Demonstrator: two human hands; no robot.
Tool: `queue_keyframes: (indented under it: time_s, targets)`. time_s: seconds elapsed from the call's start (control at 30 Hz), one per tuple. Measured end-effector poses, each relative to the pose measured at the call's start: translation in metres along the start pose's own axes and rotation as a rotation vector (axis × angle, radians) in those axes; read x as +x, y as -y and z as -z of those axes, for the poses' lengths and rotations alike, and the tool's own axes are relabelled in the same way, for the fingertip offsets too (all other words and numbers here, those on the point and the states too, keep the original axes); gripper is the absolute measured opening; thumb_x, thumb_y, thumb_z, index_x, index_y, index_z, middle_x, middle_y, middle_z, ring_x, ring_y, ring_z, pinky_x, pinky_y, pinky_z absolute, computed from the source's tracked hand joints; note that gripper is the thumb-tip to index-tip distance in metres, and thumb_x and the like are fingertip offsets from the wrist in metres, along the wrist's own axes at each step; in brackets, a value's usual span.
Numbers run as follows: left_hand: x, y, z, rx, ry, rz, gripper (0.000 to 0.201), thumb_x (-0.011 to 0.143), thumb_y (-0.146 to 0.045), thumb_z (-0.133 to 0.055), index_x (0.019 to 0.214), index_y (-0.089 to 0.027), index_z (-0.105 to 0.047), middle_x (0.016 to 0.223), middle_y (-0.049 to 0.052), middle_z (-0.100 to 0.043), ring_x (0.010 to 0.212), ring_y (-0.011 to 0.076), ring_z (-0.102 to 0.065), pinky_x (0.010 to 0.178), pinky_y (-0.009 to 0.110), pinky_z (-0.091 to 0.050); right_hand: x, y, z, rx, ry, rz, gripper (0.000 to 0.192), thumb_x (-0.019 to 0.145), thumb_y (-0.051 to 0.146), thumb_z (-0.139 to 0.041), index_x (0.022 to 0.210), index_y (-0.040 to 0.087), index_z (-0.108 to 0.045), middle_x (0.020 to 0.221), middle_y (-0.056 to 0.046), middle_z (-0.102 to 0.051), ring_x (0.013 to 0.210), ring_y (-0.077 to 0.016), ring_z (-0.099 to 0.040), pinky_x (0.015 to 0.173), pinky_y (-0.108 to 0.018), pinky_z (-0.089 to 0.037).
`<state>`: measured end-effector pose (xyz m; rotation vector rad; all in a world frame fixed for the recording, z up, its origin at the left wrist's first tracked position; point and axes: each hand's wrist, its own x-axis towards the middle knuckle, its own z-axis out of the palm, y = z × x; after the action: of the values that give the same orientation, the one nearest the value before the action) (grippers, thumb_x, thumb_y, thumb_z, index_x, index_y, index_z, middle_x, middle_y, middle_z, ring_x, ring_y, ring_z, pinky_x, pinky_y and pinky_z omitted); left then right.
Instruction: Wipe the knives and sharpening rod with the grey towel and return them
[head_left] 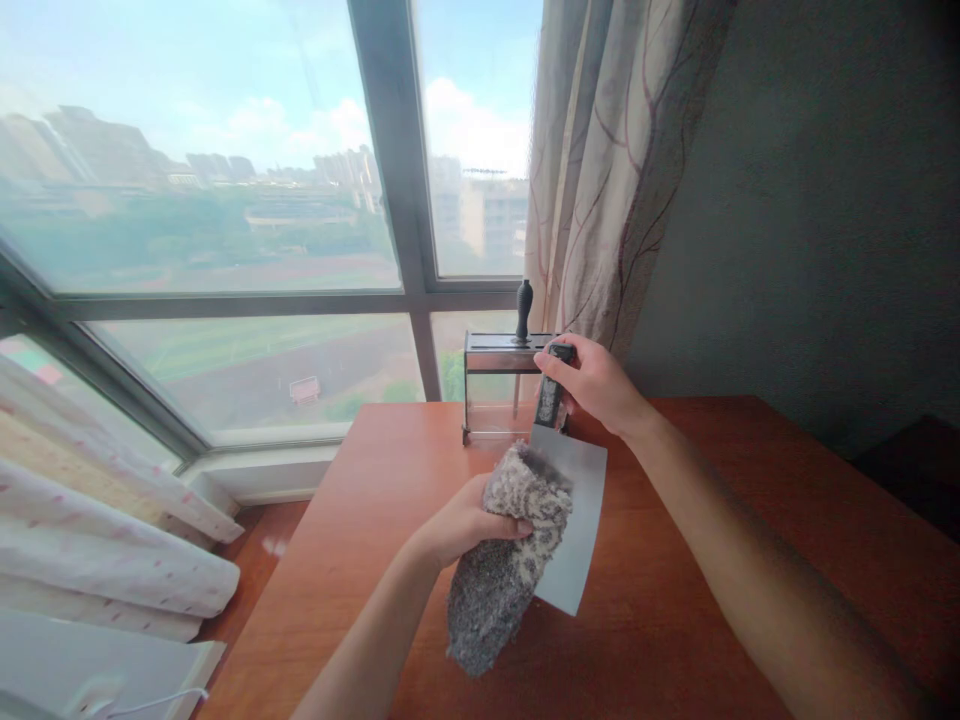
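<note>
My right hand [592, 375] grips the dark handle of a cleaver [589, 480], whose broad pale blade points down toward me above the table. A fuzzy grey-and-white cloth [499, 590] is bunched in my left hand [472, 525], thumb on top. The cloth lies against the left side of the blade and covers part of it. Just beyond the cleaver stands a clear-sided frame [495, 355] with a metal top and an upright dark handle [524, 305]; my right hand hides its right part.
The reddish-brown wooden table [375, 520] spreads under both hands. Behind it are a large window [225, 200] and a patterned curtain [592, 150]. Another light curtain [90, 510] hangs at the left. A dark wall [810, 220] rises on the right.
</note>
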<state>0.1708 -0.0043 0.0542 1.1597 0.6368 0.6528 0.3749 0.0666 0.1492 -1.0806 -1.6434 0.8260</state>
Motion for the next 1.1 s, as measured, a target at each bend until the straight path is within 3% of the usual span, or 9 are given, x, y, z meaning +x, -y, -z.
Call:
queue_keyframes:
  time_s: [0.07, 0.2, 0.4, 0.7, 1.1]
  targets:
    - [-0.001, -0.001, 0.003, -0.010, -0.003, 0.014, 0.043, 0.062, -0.021, -0.079, 0.104, -0.012, -0.070, 0.092, 0.009, -0.073, 0.084, 0.0254, -0.066, 0.078, 0.031, -0.049, -0.003, -0.003, -0.004, -0.043, 0.066, -0.031, 0.031, 0.083, 0.050, -0.061, 0.089, 0.020, -0.055, 0.050, 0.006, -0.055, 0.032, -0.0095, -0.047, 0.029, -0.019, -0.034]
    - [-0.002, -0.003, 0.007, -0.140, -0.128, -0.047, 0.043, 0.064, -0.021, -0.079, 0.105, -0.014, -0.068, 0.095, 0.009, -0.072, 0.084, 0.0240, -0.066, 0.076, 0.030, -0.050, -0.012, -0.008, -0.024, -0.078, 0.195, -0.075, 0.030, 0.085, 0.051, -0.058, 0.090, 0.021, -0.054, 0.047, 0.005, -0.055, 0.031, -0.0122, -0.050, 0.027, -0.019, -0.033]
    - [0.000, -0.001, 0.002, -0.305, -0.215, -0.087, 0.047, 0.062, -0.021, -0.080, 0.106, -0.014, -0.066, 0.097, 0.010, -0.072, 0.080, 0.0238, -0.067, 0.073, 0.032, -0.052, -0.013, -0.005, -0.044, -0.150, 0.174, -0.038, 0.026, 0.085, 0.046, -0.059, 0.087, 0.021, -0.057, 0.057, 0.002, -0.061, 0.038, -0.0121, -0.054, 0.034, -0.021, -0.038]
    - [0.004, 0.002, -0.001, -0.283, -0.227, -0.103, 0.049, 0.064, -0.020, -0.079, 0.111, -0.014, -0.064, 0.100, 0.012, -0.072, 0.087, 0.0260, -0.067, 0.079, 0.033, -0.051, -0.009, -0.010, -0.042, -0.263, 0.100, 0.025, 0.026, 0.080, 0.045, -0.064, 0.083, 0.019, -0.061, 0.066, 0.000, -0.062, 0.054, -0.0132, -0.056, 0.048, -0.022, -0.040]
    - [0.006, 0.015, 0.002, -0.126, -0.140, -0.049, 0.045, 0.064, -0.024, -0.081, 0.105, -0.015, -0.067, 0.096, 0.009, -0.072, 0.091, 0.0253, -0.065, 0.082, 0.031, -0.048, 0.011, -0.009, -0.014, -0.033, -0.036, 0.008, 0.033, 0.081, 0.051, -0.062, 0.087, 0.018, -0.060, 0.068, -0.003, -0.067, 0.055, -0.0159, -0.061, 0.044, -0.023, -0.043]
